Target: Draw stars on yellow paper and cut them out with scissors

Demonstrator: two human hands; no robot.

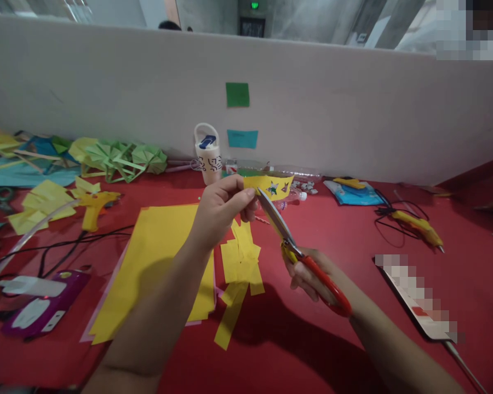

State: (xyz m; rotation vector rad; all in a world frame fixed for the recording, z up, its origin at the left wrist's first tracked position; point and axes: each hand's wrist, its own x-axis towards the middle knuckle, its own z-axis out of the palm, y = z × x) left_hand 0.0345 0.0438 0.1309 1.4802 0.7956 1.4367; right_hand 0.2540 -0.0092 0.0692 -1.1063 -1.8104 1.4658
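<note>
My left hand (225, 208) pinches a strip of yellow paper (281, 184) between thumb and fingers, held up above the table. Star-shaped holes show in the strip. In my right hand (308, 273) is a pair of scissors (326, 287) with red handles, its blades pointing up and to the left. Their tips are at the strip, close to my left thumb; I cannot tell whether they touch it. Beneath my hands lie loose yellow paper strips (240, 260). To their left rests a stack of yellow sheets (160, 251) with pink paper showing underneath.
A white tumbler (208, 156) and plastic bottles (287, 174) are along the partition (148, 82). Folded paper shapes (119, 158) lie at the back left. Glue guns with cables lie left (94, 208) and right (419, 227). A purple power strip (45, 306) sits front left, a phone (419, 301) right.
</note>
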